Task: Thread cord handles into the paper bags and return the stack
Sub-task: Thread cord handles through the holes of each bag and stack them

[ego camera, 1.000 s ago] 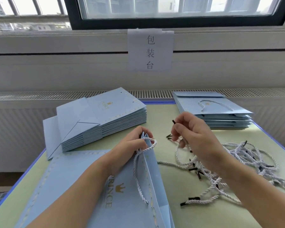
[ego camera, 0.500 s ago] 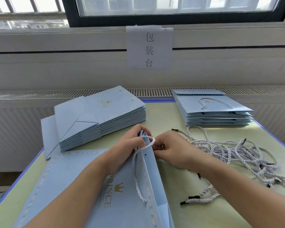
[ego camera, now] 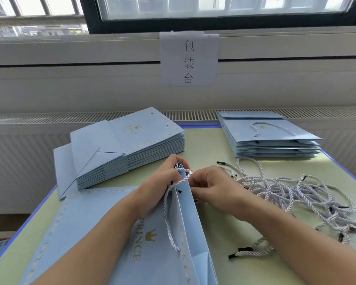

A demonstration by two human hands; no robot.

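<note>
Two bare forearms come into view from the bottom edge, one on each side, and there is not a sleeve or cuff anywhere along them. The left hand (ego camera: pixel 164 182) wears nothing: no glove, no ring on the fingers that show, no watch or band at the wrist. Same story on the right hand (ego camera: pixel 212 189): no glove, bare wrist, knuckles and back of the hand uncovered. Fingernails are too small to make out in detail. Nothing above the forearms gets into frame, so any clothing higher up is out of sight.
</note>
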